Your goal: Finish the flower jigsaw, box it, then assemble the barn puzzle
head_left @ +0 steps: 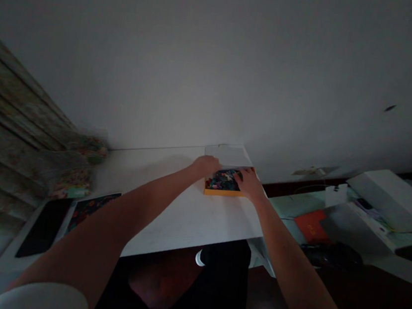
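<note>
Orange-sided shallow box, its top a dark multicoloured jumble, lies on the white table near the right end, long axis running roughly left to right between the hands. The right hand is nearer, loosely bent over the box's right end; the left hand curls at the far left corner. Whether either grips anything, I cannot tell. Beyond lies a pale flat panel.
</note>
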The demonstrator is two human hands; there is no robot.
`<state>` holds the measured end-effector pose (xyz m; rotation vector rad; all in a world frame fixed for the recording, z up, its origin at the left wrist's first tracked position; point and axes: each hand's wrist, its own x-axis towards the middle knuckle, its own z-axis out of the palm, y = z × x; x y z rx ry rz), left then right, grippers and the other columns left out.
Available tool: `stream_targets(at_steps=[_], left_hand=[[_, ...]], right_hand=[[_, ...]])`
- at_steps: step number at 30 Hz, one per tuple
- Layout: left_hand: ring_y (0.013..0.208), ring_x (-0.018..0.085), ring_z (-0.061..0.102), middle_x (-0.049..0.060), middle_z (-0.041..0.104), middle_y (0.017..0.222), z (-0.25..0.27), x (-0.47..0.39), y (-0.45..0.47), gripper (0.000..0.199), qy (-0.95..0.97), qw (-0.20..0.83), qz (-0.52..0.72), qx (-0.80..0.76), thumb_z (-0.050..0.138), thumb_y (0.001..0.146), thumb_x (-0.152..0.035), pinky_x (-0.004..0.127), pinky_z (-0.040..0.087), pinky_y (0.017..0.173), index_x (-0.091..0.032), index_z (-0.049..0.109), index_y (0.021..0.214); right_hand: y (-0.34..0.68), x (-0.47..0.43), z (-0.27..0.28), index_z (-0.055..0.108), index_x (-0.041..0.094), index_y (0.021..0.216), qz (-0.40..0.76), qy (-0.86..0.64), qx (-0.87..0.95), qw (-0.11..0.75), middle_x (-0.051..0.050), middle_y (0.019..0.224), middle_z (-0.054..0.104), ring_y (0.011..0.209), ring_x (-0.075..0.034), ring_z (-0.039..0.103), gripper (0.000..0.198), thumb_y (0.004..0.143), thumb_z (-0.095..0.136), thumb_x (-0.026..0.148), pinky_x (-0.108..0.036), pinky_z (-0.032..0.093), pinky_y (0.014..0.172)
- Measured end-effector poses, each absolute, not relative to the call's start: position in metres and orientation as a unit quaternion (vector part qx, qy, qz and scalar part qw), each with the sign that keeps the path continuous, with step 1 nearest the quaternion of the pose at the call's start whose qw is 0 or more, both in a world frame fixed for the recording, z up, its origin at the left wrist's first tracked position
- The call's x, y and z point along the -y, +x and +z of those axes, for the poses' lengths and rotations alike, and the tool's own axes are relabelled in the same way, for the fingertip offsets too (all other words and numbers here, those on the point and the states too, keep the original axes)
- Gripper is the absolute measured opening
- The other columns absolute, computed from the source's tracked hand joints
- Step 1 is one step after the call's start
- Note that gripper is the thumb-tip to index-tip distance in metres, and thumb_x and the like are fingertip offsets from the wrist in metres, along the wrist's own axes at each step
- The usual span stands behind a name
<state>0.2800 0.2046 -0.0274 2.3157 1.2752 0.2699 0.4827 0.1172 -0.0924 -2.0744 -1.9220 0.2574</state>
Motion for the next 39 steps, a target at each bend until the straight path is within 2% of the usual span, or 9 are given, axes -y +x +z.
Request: stream_targets(at_steps=[3,7,10,13,17,21,27,32,39], left_hand=[[0.088,0.027,0.073,0.010,0.070,0.067,-0.020,-0.208,0.271,0.022,0.856,0.255,0.076,-0.443,0.075,0.082,-0.027,0.033,0.053,0.086,-0.017,0.072,0.063],[0.062,0.017,0.065,0.002,0.065,0.059,-0.029,-0.198,0.263,0.030,0.785,0.451,0.116,-0.410,0.065,0.089,-0.037,0.027,0.050,0.065,-0.017,0.071,0.067],[0.059,0.013,0.060,0.001,0.065,0.065,-0.043,-0.189,0.260,0.033,0.705,0.556,0.174,-0.404,0.064,0.089,-0.045,0.024,0.047,0.060,-0.016,0.073,0.079],[0.062,0.014,0.059,0.002,0.066,0.068,-0.053,-0.187,0.257,0.039,0.702,0.556,0.176,-0.409,0.063,0.090,-0.052,0.025,0.046,0.061,-0.016,0.073,0.078],[0.088,0.024,0.067,0.009,0.072,0.082,-0.059,-0.195,0.255,0.045,0.720,0.438,0.190,-0.504,0.059,0.092,-0.057,0.032,0.050,0.080,-0.016,0.073,0.079],[0.122,0.026,0.062,0.015,0.069,0.124,-0.069,-0.208,0.262,0.031,0.593,0.391,0.320,-0.627,0.065,0.090,-0.039,0.034,0.048,0.099,-0.017,0.069,0.111],[0.097,0.025,0.071,0.014,0.074,0.100,-0.083,-0.220,0.277,0.039,0.530,0.491,0.321,-0.612,0.075,0.080,-0.032,0.036,0.055,0.081,-0.012,0.067,0.113],[0.092,0.023,0.074,0.010,0.077,0.098,-0.079,-0.216,0.271,0.045,0.518,0.532,0.357,-0.566,0.070,0.070,-0.013,0.036,0.058,0.082,-0.015,0.069,0.115],[0.119,0.023,0.067,0.008,0.073,0.129,-0.048,-0.182,0.249,0.060,0.627,0.471,0.412,-0.464,0.052,0.071,-0.006,0.037,0.054,0.101,-0.017,0.066,0.128]], right_hand=[[0.472,-0.117,-0.084,0.068,0.018,0.124,0.123,-0.705,0.642,0.274,-0.016,0.129,0.067,0.128,-0.028,0.058,0.032,0.098,0.058,0.035,-0.044,0.046,0.110],[0.448,-0.118,-0.077,0.066,0.022,0.123,0.378,-0.605,0.546,0.440,-0.009,0.111,0.073,0.101,-0.024,0.069,0.042,0.088,0.069,0.045,-0.038,0.059,0.085],[0.434,-0.118,-0.076,0.069,0.024,0.111,0.512,-0.540,0.459,0.486,-0.005,0.099,0.073,0.088,-0.020,0.070,0.045,0.078,0.077,0.054,-0.032,0.059,0.072],[0.431,-0.121,-0.080,0.070,0.023,0.098,0.546,-0.533,0.416,0.494,-0.003,0.090,0.073,0.080,-0.018,0.069,0.047,0.069,0.084,0.057,-0.030,0.057,0.067],[0.433,-0.133,-0.090,0.073,0.021,0.093,0.488,-0.584,0.433,0.482,-0.001,0.080,0.072,0.071,-0.018,0.066,0.043,0.068,0.084,0.054,-0.027,0.052,0.059],[0.424,-0.145,-0.091,0.075,0.019,0.101,0.372,-0.664,0.524,0.384,-0.005,0.089,0.077,0.083,-0.023,0.072,0.029,0.078,0.080,0.035,-0.033,0.056,0.075],[0.425,-0.128,-0.078,0.072,0.021,0.118,0.120,-0.722,0.638,0.239,-0.013,0.119,0.074,0.112,-0.027,0.069,0.027,0.095,0.060,0.025,-0.038,0.051,0.101],[0.475,-0.092,-0.081,0.074,0.019,0.102,0.073,-0.706,0.612,0.349,-0.014,0.106,0.074,0.102,-0.028,0.068,0.028,0.097,0.052,0.036,-0.041,0.052,0.096],[0.535,-0.051,-0.099,0.068,0.019,0.103,0.178,-0.713,0.368,0.569,-0.012,0.098,0.073,0.081,-0.023,0.068,0.058,0.087,0.054,0.073,-0.037,0.055,0.074]])
